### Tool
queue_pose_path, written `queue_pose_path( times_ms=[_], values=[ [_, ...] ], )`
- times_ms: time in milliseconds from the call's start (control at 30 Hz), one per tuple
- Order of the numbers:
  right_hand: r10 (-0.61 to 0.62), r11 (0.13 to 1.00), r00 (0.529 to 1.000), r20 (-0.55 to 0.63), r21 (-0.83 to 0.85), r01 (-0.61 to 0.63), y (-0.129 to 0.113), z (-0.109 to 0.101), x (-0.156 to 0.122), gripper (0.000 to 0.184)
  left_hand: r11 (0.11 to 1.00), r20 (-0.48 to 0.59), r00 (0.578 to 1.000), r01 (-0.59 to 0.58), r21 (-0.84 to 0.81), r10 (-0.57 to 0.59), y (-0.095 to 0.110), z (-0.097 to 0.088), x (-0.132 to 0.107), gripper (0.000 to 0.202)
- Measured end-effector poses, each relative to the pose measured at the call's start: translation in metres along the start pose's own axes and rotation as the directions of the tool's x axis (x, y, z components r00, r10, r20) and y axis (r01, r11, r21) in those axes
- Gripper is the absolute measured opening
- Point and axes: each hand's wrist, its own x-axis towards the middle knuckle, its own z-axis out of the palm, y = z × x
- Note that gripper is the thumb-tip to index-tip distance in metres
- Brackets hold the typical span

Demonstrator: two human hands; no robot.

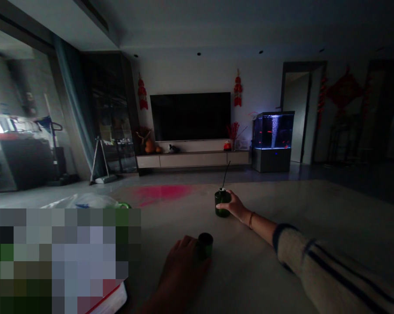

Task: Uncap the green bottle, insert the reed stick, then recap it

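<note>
My right hand (236,207) is wrapped round a dark green glass diffuser bottle (220,211), which stands upright on the table. One thin dark stick (227,174) rises from its pale neck and leans right. Closer to me, my left hand (185,264) is closed round the side of a small dark green cup (206,240). The cup's round dark top faces up; its inside is too dark to make out. A gap of bare tabletop lies between the bottle and the cup.
The pale tabletop (265,200) carries a pink-red patch (164,192) at its far side. A clear plastic bag (82,200) lies at the left, behind a pixelated area. Beyond are a TV (190,116), a low cabinet (193,160) and a lit fish tank (272,133).
</note>
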Motion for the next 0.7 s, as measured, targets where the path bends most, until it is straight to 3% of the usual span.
queue_pose_path(
  times_ms=[300, 533, 700],
  values=[
    [-0.012, 1.000, 0.993, 0.114, 0.006, 0.011, 0.000, -0.014, 0.002, 0.050, 1.000, -0.005, 1.000, -0.015, -0.005, 0.015, -0.003, 0.002, 0.000, 0.032],
    [-0.040, 0.998, 0.999, 0.008, -0.057, 0.040, 0.011, -0.011, -0.005, 0.050, 1.000, 0.010, 1.000, 0.000, 0.015, 0.000, 0.003, -0.004, -0.002, 0.033],
    [-0.019, 0.992, 1.000, -0.001, -0.127, 0.018, 0.025, -0.009, -0.006, 0.058, 1.000, 0.000, 1.000, -0.019, 0.016, 0.019, 0.002, -0.002, -0.002, 0.033]
  ],
)
